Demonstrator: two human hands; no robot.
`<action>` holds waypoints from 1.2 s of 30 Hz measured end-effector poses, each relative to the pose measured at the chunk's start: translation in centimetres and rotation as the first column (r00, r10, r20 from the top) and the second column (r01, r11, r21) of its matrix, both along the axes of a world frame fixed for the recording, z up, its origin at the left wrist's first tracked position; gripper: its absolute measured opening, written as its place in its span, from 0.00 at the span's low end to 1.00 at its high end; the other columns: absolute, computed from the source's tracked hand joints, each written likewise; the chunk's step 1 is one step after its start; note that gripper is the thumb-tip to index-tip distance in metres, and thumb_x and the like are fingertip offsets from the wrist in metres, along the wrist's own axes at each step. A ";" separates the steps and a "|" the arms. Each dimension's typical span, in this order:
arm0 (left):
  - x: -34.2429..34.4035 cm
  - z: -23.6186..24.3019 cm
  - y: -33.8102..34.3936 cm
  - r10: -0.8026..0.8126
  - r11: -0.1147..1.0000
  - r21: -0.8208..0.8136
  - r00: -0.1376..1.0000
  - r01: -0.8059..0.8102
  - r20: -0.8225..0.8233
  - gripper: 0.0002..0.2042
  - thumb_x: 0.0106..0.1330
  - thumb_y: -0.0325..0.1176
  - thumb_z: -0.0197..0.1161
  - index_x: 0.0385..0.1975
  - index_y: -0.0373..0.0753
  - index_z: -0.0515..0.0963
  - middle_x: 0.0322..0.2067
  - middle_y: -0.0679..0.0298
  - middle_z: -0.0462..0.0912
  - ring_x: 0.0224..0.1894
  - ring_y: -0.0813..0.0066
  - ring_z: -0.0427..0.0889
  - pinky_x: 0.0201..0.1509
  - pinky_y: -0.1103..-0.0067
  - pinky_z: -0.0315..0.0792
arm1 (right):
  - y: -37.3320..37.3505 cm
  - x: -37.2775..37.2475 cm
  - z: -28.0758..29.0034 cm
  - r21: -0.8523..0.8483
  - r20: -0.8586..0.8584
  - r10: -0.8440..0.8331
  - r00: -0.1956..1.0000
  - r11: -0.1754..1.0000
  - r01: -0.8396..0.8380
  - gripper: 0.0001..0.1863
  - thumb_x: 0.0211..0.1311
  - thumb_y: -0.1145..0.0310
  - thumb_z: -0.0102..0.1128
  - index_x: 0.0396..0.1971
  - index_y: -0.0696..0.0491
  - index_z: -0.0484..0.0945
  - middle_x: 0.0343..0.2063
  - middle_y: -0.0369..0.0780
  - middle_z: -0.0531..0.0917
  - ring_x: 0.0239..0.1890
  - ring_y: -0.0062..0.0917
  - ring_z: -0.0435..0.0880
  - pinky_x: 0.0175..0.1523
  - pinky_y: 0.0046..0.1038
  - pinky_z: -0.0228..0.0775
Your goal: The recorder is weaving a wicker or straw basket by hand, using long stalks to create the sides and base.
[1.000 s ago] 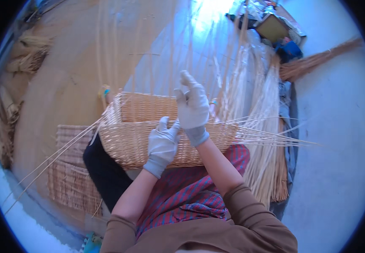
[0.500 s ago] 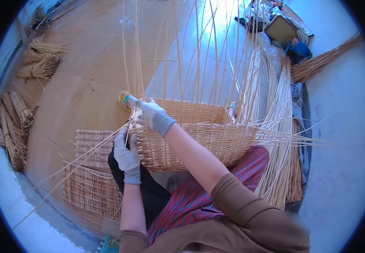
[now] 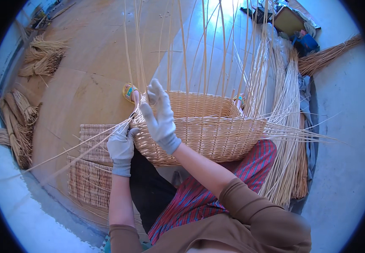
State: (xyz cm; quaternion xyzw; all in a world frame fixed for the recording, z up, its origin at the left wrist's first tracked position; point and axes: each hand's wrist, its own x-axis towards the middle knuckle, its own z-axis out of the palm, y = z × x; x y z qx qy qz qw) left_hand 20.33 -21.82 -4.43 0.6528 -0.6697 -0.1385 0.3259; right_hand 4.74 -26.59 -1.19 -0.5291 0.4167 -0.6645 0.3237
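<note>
A half-woven wicker basket [image 3: 203, 137] rests across my lap, with tall upright stakes [image 3: 204, 50] rising from its walls. My left hand [image 3: 121, 145], in a pale glove with a grey cuff, is closed at the basket's left corner. It grips several long weaving strands [image 3: 79, 145] that trail off to the lower left. My right hand [image 3: 160, 114], gloved the same way, is raised over the left end of the rim, its fingers stretched out and holding nothing.
Woven mats [image 3: 90, 179] lie left of my legs. Bundles of cane [image 3: 20, 122] line the left wall. A large heap of pale strands [image 3: 281, 139] lies to the right, with a darker bundle [image 3: 330, 55] and a blue container [image 3: 307, 43] beyond it.
My right hand has come away from the corner, risen and opened. My left hand has shifted slightly left and closed around the strands. The view has shifted a little.
</note>
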 end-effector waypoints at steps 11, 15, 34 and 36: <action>-2.8 1.1 1.6 0.138 0.983 -0.161 0.945 -0.093 0.297 0.14 0.69 0.39 0.63 0.48 0.38 0.80 0.38 0.53 0.85 0.34 0.55 0.85 0.36 0.66 0.78 | 6.5 -14.8 1.9 0.325 0.055 -0.042 0.998 0.946 0.022 0.14 0.76 0.77 0.42 0.52 0.57 0.78 0.20 0.28 0.72 0.24 0.12 0.71 0.31 0.18 0.68; -4.2 0.7 1.7 0.221 0.958 -0.233 0.946 -0.165 0.238 0.13 0.70 0.38 0.62 0.47 0.37 0.79 0.37 0.55 0.83 0.33 0.53 0.84 0.36 0.65 0.78 | 6.7 -15.6 3.4 -0.102 -0.726 -0.204 0.657 0.976 0.190 0.19 0.65 0.69 0.63 0.57 0.50 0.79 0.29 0.34 0.77 0.34 0.24 0.78 0.43 0.25 0.73; -5.8 4.1 -2.3 -0.150 0.985 0.090 0.989 0.150 -0.010 0.24 0.70 0.30 0.56 0.65 0.59 0.74 0.46 0.57 0.86 0.39 0.59 0.86 0.41 0.68 0.79 | -5.5 -9.1 5.2 -0.206 -0.954 -0.195 0.229 0.978 -0.024 0.10 0.56 0.59 0.68 0.31 0.47 0.78 0.23 0.37 0.81 0.33 0.33 0.84 0.35 0.37 0.76; -6.1 4.4 -1.7 -0.160 0.982 0.122 0.975 0.143 0.151 0.25 0.68 0.29 0.57 0.65 0.60 0.74 0.42 0.58 0.84 0.37 0.60 0.85 0.40 0.67 0.78 | -6.7 -7.9 6.2 -0.187 -0.968 -0.185 0.170 0.982 0.005 0.07 0.60 0.61 0.64 0.34 0.46 0.78 0.25 0.36 0.82 0.35 0.32 0.85 0.37 0.36 0.77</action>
